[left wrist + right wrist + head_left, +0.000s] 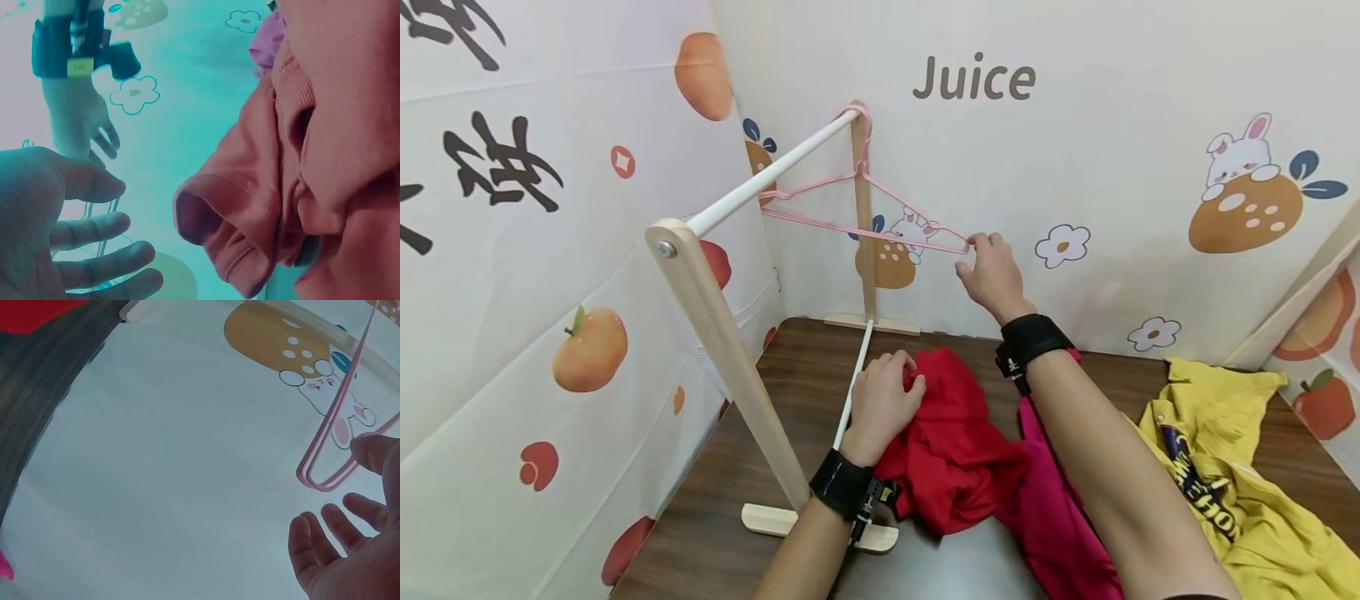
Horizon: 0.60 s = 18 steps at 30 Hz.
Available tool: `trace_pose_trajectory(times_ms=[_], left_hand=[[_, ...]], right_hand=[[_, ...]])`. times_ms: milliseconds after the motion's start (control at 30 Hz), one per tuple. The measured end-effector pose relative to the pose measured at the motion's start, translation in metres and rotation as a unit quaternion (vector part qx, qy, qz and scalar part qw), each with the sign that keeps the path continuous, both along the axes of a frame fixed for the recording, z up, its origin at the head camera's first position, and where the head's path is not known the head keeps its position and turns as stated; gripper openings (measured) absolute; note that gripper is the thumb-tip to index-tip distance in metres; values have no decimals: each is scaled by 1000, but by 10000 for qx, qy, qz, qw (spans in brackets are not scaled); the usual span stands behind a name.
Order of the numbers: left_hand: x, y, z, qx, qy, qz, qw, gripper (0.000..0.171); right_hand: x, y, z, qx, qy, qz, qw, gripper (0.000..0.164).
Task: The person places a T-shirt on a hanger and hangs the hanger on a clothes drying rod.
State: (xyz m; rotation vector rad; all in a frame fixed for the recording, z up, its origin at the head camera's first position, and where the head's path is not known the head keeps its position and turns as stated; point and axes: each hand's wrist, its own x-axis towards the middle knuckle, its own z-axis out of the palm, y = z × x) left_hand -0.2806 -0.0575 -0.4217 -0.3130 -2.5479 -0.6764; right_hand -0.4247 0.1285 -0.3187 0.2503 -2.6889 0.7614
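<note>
Pink clothes hangers (887,237), seemingly two lying together, hang from the white rail (775,171) of a wooden rack, near its far post. My right hand (992,271) is at the hangers' right end. In the right wrist view, the thumb of the right hand (356,550) overlaps the pink hangers (319,450), while the other fingers are spread apart from them; whether the thumb touches cannot be told. My left hand (883,400) is over the left side of a crumpled red garment (955,450). The left wrist view shows the left hand (81,231) with nothing between its fingers, beside the garment (244,187).
A magenta garment (1052,508) lies under my right forearm. At the right is a yellow printed garment (1217,467). The rack's near post (730,358) stands left of my left hand on the dark wooden table (700,517). Printed sheets cover the walls (1120,125).
</note>
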Motion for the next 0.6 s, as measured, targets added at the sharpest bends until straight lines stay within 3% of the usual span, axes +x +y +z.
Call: trace_pose_trajectory(times_ms=[133,267,600], left_hand=[[1,0,2,23,72,-21,10000,14],[1,0,4,65,33,9,10000,13],[4,1,6,15,-10,43,10000,14]], right_hand=[[-13,-7,1,26,-14,-51,10000,58],[-21,-12,-1,102,-72,-63,9999,54],[-27,-17,-8,71,-104,75,9999,45]])
